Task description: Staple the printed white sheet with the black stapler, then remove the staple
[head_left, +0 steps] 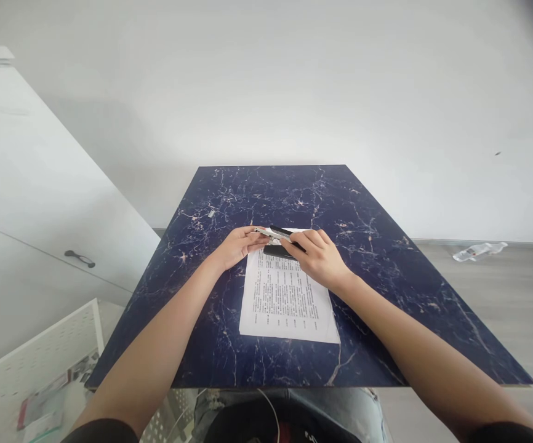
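Observation:
A black stapler (279, 251) with a bare metal magazine is lifted open above the top end of printed paper (289, 307). My right hand (317, 255) is wrapped around its hinged end, with the black cover raised apart from the base. At the stapler's left end, the fingers of my left hand (241, 246) pinch the tip of the metal magazine. Whether a small piece is also between those fingertips cannot be made out. Farther back on the left lies a small silvery piece (211, 213), perhaps a strip of staples.
The dark blue marble-patterned table (271, 191) stands against a pale wall. To the left are a white cabinet (31, 184) with a dark handle and a white perforated basket (36, 357) holding packets. A clear plastic wrapper (479, 251) lies on the floor at right.

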Demonstrator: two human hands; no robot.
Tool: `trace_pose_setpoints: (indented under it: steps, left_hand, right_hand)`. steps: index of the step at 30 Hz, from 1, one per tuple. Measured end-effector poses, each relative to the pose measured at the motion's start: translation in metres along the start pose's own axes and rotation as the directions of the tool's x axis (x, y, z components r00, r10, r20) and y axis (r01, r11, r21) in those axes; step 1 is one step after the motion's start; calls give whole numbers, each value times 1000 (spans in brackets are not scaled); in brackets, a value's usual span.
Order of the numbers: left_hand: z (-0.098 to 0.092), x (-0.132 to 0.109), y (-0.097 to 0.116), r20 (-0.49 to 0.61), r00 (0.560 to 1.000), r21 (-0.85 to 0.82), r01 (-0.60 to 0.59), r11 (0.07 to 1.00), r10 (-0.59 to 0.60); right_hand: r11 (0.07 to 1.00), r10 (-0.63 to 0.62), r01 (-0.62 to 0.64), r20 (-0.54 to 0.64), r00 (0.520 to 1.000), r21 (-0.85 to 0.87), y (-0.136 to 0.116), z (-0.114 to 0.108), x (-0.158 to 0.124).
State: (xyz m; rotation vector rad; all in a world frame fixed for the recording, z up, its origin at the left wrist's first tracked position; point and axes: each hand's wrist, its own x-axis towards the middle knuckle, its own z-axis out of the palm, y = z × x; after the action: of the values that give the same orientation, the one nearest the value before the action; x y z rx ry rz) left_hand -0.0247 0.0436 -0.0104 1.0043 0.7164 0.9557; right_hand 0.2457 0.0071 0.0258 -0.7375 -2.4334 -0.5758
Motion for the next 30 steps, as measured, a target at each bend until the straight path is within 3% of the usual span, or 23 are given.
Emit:
trace_pose_setpoints:
  steps: [20, 30]
  left_hand:
    - [4, 0, 2, -43, 999, 58, 36, 998, -34]
    - [7, -2, 5, -45, 998, 55, 43, 998, -40]
  right_hand:
    - [994, -62, 58, -43, 997, -88, -3, -4, 2]
    - [1000, -9, 9, 13, 1000, -6, -3, -4, 1]
